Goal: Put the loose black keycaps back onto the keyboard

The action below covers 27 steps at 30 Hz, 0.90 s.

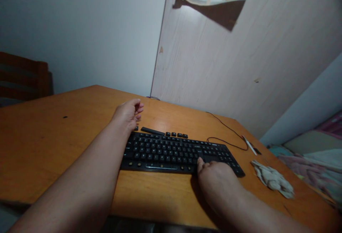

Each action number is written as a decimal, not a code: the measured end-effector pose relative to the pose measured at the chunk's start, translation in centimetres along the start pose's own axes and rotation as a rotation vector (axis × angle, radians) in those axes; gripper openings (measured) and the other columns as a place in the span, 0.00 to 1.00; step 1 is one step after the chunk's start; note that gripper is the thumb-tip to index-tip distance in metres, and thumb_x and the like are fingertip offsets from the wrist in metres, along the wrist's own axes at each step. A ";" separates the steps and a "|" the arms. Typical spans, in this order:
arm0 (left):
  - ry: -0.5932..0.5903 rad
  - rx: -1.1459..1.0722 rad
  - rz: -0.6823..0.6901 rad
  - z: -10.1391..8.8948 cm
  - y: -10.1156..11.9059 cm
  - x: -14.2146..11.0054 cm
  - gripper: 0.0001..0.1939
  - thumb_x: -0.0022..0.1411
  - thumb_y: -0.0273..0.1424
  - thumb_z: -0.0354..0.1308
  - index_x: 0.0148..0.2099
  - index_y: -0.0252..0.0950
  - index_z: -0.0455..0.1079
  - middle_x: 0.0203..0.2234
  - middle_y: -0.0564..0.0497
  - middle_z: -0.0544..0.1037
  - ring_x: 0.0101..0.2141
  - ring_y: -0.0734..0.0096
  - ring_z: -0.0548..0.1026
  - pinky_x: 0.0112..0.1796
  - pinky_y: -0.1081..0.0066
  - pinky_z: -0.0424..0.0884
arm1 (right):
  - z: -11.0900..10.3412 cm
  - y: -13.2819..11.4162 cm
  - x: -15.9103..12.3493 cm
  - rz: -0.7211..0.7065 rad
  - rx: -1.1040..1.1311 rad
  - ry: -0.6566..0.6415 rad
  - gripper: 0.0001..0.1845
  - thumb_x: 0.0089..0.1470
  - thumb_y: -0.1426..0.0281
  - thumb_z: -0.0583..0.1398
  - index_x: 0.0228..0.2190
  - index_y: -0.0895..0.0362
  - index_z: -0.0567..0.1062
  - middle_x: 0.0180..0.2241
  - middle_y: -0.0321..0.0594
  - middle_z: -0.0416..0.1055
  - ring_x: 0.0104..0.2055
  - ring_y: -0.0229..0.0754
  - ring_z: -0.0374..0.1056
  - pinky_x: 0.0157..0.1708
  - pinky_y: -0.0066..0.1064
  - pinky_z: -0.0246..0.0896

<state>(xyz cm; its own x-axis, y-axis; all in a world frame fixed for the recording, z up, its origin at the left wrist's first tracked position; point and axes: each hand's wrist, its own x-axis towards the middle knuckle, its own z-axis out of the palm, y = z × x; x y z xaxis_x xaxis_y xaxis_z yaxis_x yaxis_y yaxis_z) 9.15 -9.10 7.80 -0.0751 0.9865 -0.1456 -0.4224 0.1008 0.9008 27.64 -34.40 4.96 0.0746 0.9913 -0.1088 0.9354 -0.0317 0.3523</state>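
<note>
A black keyboard [165, 151] lies on the wooden table, with letter keys in place and bare key sockets along its front row. Behind it rest a loose space bar [152, 131] and several loose keycaps [176, 134] in a line. My left hand [129, 113] is over the table behind the keyboard's left end, beside a loose keycap [136, 128]. Its fingers are loosely curled and apart, with nothing visible in them. My right hand [216, 176] touches the keyboard's front right part, thumb extended onto it. The other fingers are folded, and whatever they grip is hidden.
A crumpled cloth [273, 179] lies on the table [80, 140] at right, near a thin white item [249, 145]. A black cable [227, 126] runs behind the keyboard. A small dark piece [65, 117] is at left. A wooden chair [24, 78] stands beyond; walls border the back.
</note>
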 end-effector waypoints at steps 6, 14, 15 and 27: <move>0.010 -0.032 -0.013 -0.1 0.0 0.3 0.05 0.48 0.30 0.59 0.29 0.34 0.68 0.25 0.51 0.75 0.25 0.75 0.70 0.27 0.73 0.61 | -0.2 2.0 -0.7 0.055 0.008 0.004 0.28 0.57 0.76 0.56 0.59 0.62 0.74 0.33 0.52 0.81 0.34 0.51 0.78 0.32 0.34 0.67; 0.047 -0.046 0.058 -0.3 -0.3 0.9 0.05 0.46 0.29 0.60 0.29 0.34 0.69 0.26 0.50 0.75 0.24 0.75 0.69 0.23 0.75 0.58 | 0.6 2.9 -2.4 0.069 0.170 0.131 0.26 0.61 0.72 0.52 0.57 0.51 0.76 0.40 0.46 0.82 0.40 0.51 0.79 0.39 0.37 0.69; 0.062 -0.045 0.080 -0.3 -0.3 0.9 0.06 0.46 0.29 0.60 0.29 0.34 0.69 0.26 0.50 0.75 0.24 0.76 0.69 0.23 0.76 0.57 | 0.6 2.8 -2.4 0.068 0.180 0.136 0.25 0.61 0.71 0.53 0.56 0.51 0.77 0.40 0.46 0.82 0.40 0.51 0.79 0.40 0.37 0.69; 0.160 -0.029 0.304 0.3 0.1 0.3 0.08 0.45 0.31 0.57 0.31 0.35 0.67 0.28 0.51 0.76 0.28 0.74 0.72 0.24 0.77 0.58 | 0.0 2.1 -1.9 0.073 0.233 0.170 0.26 0.60 0.72 0.54 0.57 0.49 0.76 0.40 0.45 0.82 0.42 0.52 0.78 0.41 0.38 0.68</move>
<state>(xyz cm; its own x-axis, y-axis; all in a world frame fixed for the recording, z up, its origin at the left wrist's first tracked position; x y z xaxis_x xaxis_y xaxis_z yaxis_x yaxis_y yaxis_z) 9.36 -8.76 7.97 -0.3412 0.9379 0.0628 -0.3840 -0.2001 0.9014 29.46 -36.34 5.90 0.1045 0.9918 0.0730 0.9853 -0.1132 0.1280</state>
